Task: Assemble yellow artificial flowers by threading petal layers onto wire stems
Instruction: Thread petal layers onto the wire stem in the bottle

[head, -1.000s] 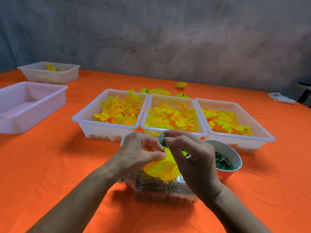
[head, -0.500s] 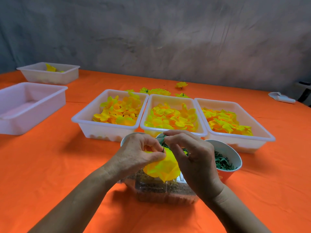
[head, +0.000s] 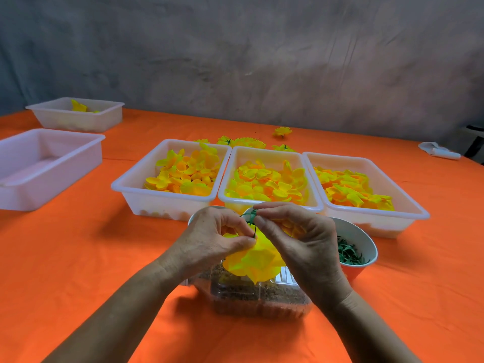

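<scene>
Risen slightly, right hand (head: 301, 239) pinches green stem (head: 252, 218) above yellow petals (head: 255, 260).

views: one, head-worn, wide-angle | aim: forward and down across the orange surface (head: 78, 258) toward a grey backdrop (head: 262, 61) | range: close over both forearms, hands near lower centre; three trays mid-frame, far edge of surface in view | overlap: none, single view | distortion: edges bowed

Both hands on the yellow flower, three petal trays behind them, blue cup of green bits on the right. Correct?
Not quite. The cup of green bits is orange outside, not blue, as the head view shows. Both hands, left and right, hold the yellow flower before three petal trays.
</scene>
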`<state>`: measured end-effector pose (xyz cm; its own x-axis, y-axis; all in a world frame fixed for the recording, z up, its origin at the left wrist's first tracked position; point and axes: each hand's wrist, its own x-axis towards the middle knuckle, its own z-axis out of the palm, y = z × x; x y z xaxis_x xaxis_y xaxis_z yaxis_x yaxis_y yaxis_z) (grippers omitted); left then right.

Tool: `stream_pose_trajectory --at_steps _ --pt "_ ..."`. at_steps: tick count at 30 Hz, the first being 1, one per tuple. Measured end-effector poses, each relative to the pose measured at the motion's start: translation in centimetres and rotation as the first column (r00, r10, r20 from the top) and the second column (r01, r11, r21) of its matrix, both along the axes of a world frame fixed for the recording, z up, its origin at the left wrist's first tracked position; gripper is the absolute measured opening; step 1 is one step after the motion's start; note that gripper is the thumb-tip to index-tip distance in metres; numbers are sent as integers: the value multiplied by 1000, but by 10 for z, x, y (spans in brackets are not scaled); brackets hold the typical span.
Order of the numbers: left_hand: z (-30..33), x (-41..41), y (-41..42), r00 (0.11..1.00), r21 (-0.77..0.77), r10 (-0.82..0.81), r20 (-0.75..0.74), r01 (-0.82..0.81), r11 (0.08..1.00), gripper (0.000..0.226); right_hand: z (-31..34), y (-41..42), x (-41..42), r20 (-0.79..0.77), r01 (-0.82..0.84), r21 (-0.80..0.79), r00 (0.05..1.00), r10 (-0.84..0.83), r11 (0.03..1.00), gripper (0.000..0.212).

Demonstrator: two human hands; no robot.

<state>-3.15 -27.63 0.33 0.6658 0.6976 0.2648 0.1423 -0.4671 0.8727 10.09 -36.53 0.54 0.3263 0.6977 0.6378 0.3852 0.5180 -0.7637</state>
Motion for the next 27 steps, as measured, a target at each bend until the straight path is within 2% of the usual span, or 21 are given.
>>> stream_pose_trajectory --at_steps 9,21,27 --pt "-1 0 1 999 6 22 -28 -22 1000 19 9 -1 2 -115 -63 -144 992 46 988 24" --pt "-1 0 1 999 7 38 -25 -37 999 23 9 -1 -2 -322 -156 -125 940 109 980 25" --pt "-1 -1 1 1000 8 19 -11 -19 1000 26 12 -4 -1 -341 -202 -171 931 134 964 26"
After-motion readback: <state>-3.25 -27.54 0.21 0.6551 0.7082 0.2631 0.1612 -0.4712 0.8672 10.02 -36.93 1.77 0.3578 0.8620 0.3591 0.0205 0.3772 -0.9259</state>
